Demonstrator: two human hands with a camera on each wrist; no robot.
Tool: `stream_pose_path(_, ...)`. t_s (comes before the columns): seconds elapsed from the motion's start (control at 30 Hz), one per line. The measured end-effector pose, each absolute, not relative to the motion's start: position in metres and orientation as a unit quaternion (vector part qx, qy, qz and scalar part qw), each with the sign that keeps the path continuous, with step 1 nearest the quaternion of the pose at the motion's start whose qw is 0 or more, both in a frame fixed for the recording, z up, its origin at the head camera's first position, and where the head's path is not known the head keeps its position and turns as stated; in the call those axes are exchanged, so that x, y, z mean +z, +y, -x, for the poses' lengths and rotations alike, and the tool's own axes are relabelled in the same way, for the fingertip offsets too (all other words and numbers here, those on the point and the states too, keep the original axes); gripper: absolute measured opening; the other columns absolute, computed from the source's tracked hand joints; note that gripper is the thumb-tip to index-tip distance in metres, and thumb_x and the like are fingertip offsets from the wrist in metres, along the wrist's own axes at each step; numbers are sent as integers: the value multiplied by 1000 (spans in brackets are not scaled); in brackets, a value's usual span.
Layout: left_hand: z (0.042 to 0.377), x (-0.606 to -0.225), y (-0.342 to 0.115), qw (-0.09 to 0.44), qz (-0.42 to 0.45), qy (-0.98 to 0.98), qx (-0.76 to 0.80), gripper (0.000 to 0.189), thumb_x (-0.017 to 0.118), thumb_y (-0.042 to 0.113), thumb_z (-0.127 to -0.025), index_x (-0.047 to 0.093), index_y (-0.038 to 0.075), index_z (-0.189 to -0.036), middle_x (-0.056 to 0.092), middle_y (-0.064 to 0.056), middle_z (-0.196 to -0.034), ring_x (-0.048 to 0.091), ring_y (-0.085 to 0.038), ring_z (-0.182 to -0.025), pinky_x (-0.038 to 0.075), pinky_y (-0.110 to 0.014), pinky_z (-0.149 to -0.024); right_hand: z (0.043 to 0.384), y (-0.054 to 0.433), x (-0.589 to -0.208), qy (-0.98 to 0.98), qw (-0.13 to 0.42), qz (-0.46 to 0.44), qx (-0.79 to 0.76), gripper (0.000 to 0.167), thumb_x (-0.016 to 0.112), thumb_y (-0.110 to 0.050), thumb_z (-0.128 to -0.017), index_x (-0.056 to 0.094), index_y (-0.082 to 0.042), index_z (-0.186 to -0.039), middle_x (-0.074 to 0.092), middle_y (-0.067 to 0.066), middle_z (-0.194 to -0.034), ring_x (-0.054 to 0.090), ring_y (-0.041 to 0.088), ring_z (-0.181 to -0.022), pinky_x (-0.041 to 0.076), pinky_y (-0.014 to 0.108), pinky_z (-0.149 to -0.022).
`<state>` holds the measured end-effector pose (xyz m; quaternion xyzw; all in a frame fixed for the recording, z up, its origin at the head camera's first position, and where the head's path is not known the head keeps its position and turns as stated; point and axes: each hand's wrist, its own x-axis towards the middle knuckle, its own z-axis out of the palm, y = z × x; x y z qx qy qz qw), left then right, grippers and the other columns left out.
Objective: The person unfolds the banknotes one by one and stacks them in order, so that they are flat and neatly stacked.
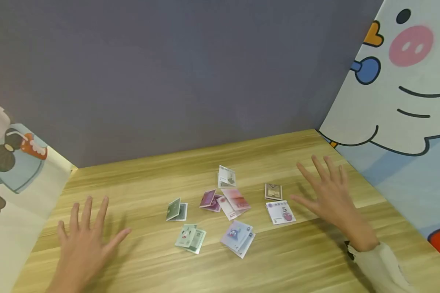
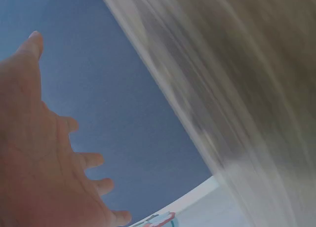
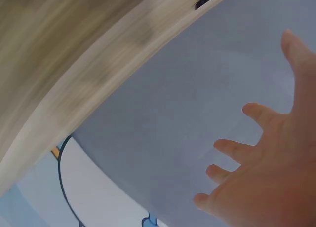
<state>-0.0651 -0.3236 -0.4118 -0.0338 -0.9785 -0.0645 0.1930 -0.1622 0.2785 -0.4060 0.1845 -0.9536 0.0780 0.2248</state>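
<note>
My left hand (image 1: pixel 84 246) hovers palm down over the left of the wooden table (image 1: pixel 132 179), fingers spread, holding nothing. On the right, my other hand (image 1: pixel 330 197) is likewise spread and bare. Between them lie several folded play banknotes: a dark green note (image 1: pixel 174 209), a light green note (image 1: pixel 187 236), a purple note (image 1: pixel 207 198), a red note (image 1: pixel 236 199), a grey-white note (image 1: pixel 227 176) and a blue note (image 1: pixel 236 235). Nearest the right hand are a brown note (image 1: pixel 273 191) and a white-and-violet note (image 1: pixel 280 212), both apart from its fingers.
A plain grey wall (image 1: pixel 190 81) rises behind the table's back edge. Cartoon-printed panels stand at both sides, the right panel (image 1: pixel 399 122) close by the table edge and the left panel (image 1: pixel 18 219) beyond the left hand.
</note>
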Motion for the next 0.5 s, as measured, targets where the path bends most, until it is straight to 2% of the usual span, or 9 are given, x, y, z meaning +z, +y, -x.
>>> stream_pose_path(0.1,66,-413,-325,180,42,-979,-86,98,67,60,-86,15,23,-161,13,-24,-163,5,-50,-147,-4,-80,-105,162,269,-407,-952,219,-196,90,89,72,-59,-81,36,-25,-155,25,21,-160,8,43,-149,9,73,-112)
stream_pose_path(0.17,66,-413,-324,179,59,-977,-101,93,67,55,-88,19,21,-160,17,-26,-160,14,-55,-143,3,-82,-103,161,261,-406,-948,216,-207,107,83,74,-50,-83,40,-19,-152,28,23,-157,14,44,-148,16,71,-113)
stream_pose_path(0.23,67,-413,-322,186,81,-972,-119,87,70,49,-88,28,17,-157,25,-29,-156,26,-57,-136,17,-82,-99,162,252,-406,-942,217,-222,127,75,75,-42,-86,46,-12,-148,33,25,-154,22,44,-145,26,68,-111)
stream_pose_path(0.33,69,-411,-317,200,112,-962,-148,75,72,39,-89,40,11,-151,33,-31,-150,37,-57,-126,32,-75,-91,162,237,-405,-931,218,-249,152,61,73,-32,-90,54,-2,-139,42,26,-148,34,44,-139,37,65,-105)
stream_pose_path(0.5,70,-403,-305,201,135,-955,-173,59,71,31,-92,50,6,-141,38,-28,-147,40,-51,-127,37,-69,-90,161,212,-403,-919,202,-293,168,45,70,-27,-94,62,0,-129,52,21,-137,45,38,-130,46,56,-100)
